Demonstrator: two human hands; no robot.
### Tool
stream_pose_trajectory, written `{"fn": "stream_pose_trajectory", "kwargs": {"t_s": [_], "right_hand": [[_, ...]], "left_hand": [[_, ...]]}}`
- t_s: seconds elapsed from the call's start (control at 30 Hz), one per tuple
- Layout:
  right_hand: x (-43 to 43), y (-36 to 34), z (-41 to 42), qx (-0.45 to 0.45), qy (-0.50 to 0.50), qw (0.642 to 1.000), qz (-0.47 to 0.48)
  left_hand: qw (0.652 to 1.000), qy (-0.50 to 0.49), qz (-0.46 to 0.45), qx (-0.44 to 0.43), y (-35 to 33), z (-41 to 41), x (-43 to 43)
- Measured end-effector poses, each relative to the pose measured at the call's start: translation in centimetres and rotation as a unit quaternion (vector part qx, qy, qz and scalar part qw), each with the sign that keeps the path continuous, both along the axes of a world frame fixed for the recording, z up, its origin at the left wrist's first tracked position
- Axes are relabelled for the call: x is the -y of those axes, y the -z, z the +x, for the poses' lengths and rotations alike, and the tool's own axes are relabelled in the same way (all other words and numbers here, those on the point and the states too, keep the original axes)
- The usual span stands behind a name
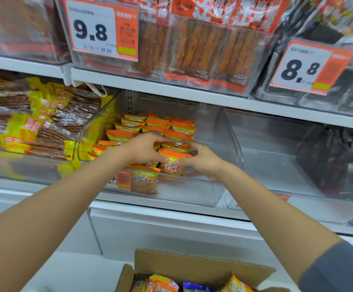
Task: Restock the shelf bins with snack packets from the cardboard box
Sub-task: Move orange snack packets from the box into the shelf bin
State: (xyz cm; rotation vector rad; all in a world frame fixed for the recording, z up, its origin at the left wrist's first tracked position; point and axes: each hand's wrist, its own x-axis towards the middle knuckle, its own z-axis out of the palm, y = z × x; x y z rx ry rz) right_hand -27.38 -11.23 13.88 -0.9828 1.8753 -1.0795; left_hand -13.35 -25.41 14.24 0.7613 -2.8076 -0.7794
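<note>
Both my hands reach into a clear plastic shelf bin (219, 186) on the middle shelf. They hold one orange and yellow snack packet (172, 163) between them at the front of the bin. My left hand (144, 149) curls round its left side. My right hand (203, 160) pinches its right side. Behind it stand several rows of the same orange packets (156, 125). The right half of the bin holds no packets. The open cardboard box (194, 266) sits at the bottom edge, with more packets (160, 283) inside.
A bin of yellow-edged brown snack packs (34, 123) stands to the left. To the right is an empty clear bin (276, 165), then dark packets (339, 165). The upper shelf carries bins with price tags 9.8 (91, 30) and 8.8 (299, 68).
</note>
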Motion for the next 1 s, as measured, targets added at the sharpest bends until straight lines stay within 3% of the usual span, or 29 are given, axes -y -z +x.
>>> {"fn": "stream_pose_trajectory", "kwargs": {"t_s": [0.2,0.33,0.43,0.6,0.77,0.9,1.0], "right_hand": [[-4.1,-2.3,0.9,-0.215,0.017,0.969,-0.117],[-9.7,-1.9,2.5,-0.288,0.010,0.947,-0.140],[-15.0,0.5,3.4,-0.292,-0.047,0.953,-0.070],[-23.6,8.4,1.5,-0.244,-0.107,0.961,0.080],[-27.6,14.1,-1.2,-0.174,-0.103,0.963,0.179],[-28.1,15.9,-0.3,-0.143,-0.151,0.939,0.274],[-28.5,17.5,1.5,-0.215,-0.195,0.909,0.299]], "left_hand": [[0.990,-0.056,-0.038,-0.121,-1.3,1.7,-3.4],[0.985,-0.042,-0.010,-0.167,-1.8,2.8,-9.5],[0.989,-0.032,0.053,-0.133,0.4,4.1,-14.2],[0.990,-0.047,0.135,-0.005,7.8,7.2,-19.9],[0.971,-0.086,0.220,0.030,13.5,8.7,-22.1],[0.964,-0.067,0.256,0.037,14.2,6.3,-23.3],[0.957,-0.056,0.281,0.047,14.4,5.3,-24.2]]}}
